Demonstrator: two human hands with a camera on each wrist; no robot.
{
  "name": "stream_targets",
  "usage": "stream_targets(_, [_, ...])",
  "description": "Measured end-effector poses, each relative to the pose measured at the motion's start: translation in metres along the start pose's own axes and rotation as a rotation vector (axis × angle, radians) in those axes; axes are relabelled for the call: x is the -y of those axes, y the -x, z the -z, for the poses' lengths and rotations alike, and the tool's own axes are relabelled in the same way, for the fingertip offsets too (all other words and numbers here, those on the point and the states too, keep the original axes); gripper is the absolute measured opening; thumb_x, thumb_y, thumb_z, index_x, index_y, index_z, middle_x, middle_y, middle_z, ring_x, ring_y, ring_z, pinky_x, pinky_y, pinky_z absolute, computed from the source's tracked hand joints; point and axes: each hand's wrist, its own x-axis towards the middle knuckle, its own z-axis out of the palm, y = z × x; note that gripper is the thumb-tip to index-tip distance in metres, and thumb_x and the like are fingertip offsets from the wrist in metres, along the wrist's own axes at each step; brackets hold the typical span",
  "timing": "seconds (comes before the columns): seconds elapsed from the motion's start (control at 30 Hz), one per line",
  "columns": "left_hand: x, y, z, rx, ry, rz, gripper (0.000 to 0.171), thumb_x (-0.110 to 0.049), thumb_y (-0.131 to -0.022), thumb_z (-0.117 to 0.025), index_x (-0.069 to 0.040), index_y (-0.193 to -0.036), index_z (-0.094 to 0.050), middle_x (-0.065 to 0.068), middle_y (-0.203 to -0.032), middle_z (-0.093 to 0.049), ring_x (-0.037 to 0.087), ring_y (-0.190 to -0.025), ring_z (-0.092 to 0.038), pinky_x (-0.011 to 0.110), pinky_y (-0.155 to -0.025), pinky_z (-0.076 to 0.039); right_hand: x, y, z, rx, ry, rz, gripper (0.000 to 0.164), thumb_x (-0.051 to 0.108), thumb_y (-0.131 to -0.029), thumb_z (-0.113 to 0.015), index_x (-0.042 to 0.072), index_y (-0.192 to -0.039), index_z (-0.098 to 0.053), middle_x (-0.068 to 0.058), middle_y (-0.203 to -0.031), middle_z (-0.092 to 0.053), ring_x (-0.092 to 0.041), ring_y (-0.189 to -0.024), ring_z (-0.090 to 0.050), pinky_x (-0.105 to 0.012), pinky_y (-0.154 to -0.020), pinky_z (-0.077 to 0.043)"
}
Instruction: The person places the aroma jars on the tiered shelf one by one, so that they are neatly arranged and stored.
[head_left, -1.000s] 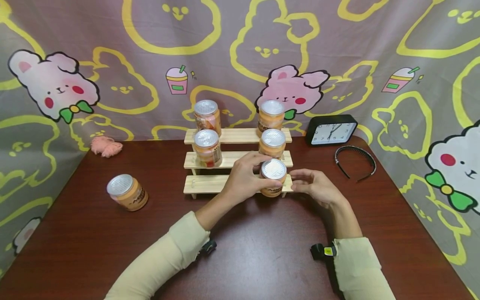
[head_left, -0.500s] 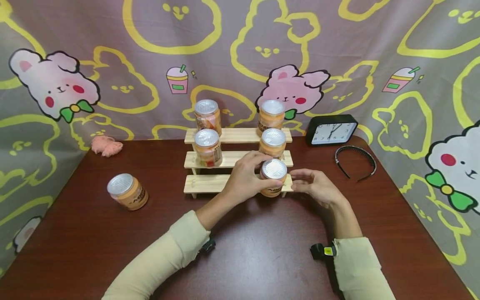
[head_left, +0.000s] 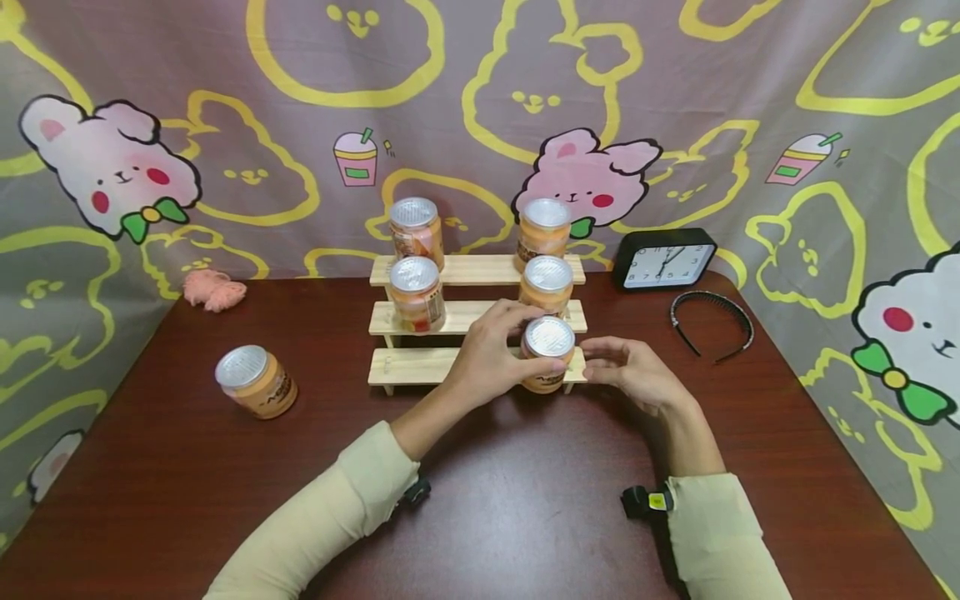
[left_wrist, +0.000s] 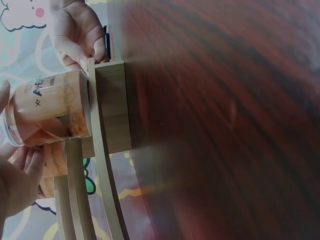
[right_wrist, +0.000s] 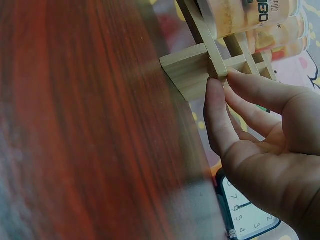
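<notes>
My left hand (head_left: 491, 354) grips a clear, orange-filled can (head_left: 550, 340) with a silver lid, thumb in front and fingers behind. The can stands upright at the right end of the lowest step of a three-step wooden rack (head_left: 412, 367); the left wrist view shows its base against the board. My right hand (head_left: 630, 375) pinches that step's right end between thumb and finger, plain in the right wrist view at the board end (right_wrist: 218, 70). Behind stand two similar cans on the middle step, left (head_left: 417, 296) and right (head_left: 547, 283), and two on the top step.
Another can (head_left: 257, 383) stands on the dark wood table (head_left: 480, 533) left of the rack. A pink fluffy item (head_left: 213, 291) lies at the back left. A black clock (head_left: 665, 260) and a headband (head_left: 711, 323) are at the right. A patterned curtain (head_left: 465, 83) hangs behind.
</notes>
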Motion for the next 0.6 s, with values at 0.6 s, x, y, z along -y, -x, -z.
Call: stream_targets(0.6, [0.009, 0.008, 0.023, 0.0, 0.078, -0.066, 0.053, -0.021, -0.073, -0.094, -0.003, -0.118, -0.071, 0.007, -0.119, -0.068, 0.018, -0.11, -0.063, 0.03, -0.092, -0.053, 0.0, 0.001, 0.0, -0.005, 0.013, 0.003, 0.053, -0.006, -0.091, -0.069, -0.017, -0.138, -0.047, -0.029, -0.131, -0.056, -0.011, -0.103, -0.065, -0.026, -0.086, -0.055])
